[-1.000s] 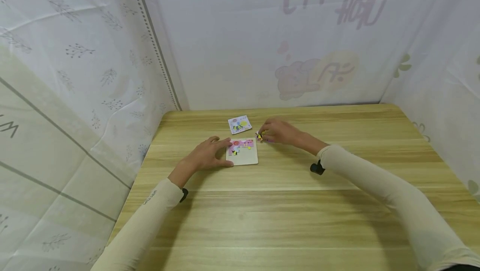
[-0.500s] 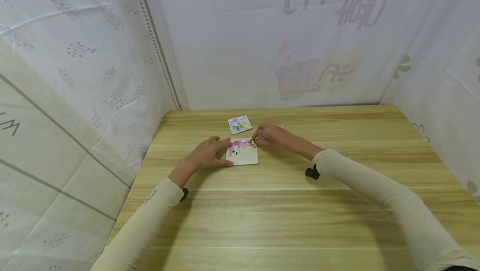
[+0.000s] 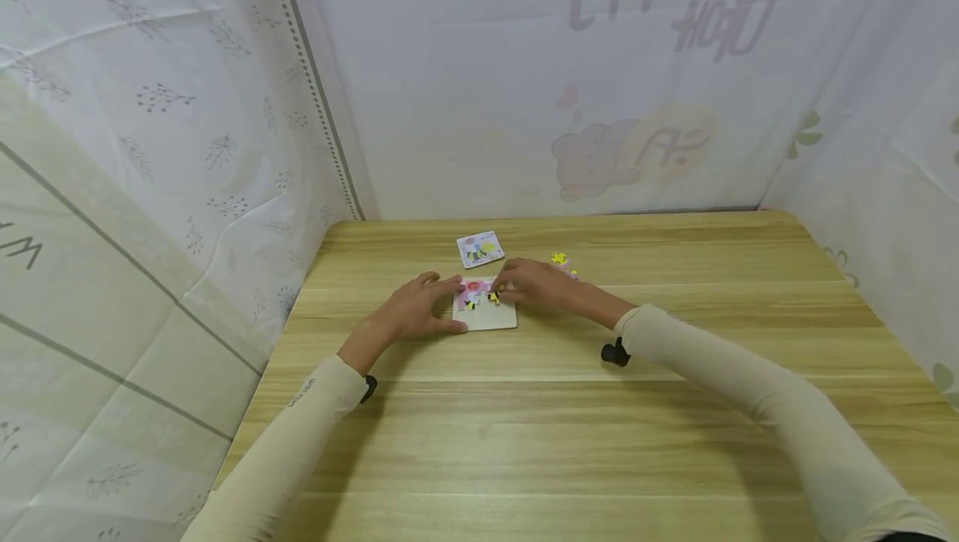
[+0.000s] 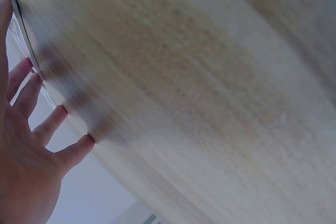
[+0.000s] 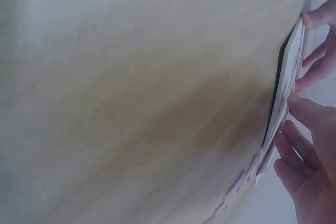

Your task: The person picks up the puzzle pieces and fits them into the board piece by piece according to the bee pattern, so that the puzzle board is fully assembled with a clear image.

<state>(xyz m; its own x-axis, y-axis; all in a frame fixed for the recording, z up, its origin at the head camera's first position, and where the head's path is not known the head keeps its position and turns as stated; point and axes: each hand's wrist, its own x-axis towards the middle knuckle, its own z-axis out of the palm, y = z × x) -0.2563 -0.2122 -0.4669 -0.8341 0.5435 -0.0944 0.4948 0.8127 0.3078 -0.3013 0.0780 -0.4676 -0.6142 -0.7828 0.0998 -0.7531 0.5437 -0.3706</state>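
Note:
A square puzzle board [image 3: 490, 321] lies on the table with pink puzzle pieces [image 3: 474, 286] along its top and left side. My left hand [image 3: 414, 309] rests at the board's left side, thumb at the lower corner and fingers spread near the upper one. In the left wrist view its fingers [image 4: 47, 124] are extended, tips at the table and board edge. My right hand [image 3: 535, 282] pinches a yellow-and-black puzzle piece [image 3: 493, 297] over the board's upper right part. The right wrist view shows its thumb [image 5: 310, 111] close at the board's edge.
Behind the board lies a picture card [image 3: 479, 250] with a bee. Past my right hand, a few loose pieces [image 3: 559, 259], yellow and pink, lie on the wooden table [image 3: 479, 434]. Fabric curtains [image 3: 479, 92] stand behind and at both sides.
My right hand has carried the yellow-and-black puzzle piece leftward from beside the board to over it, uncovering loose pieces behind it. My left hand has stayed in place.

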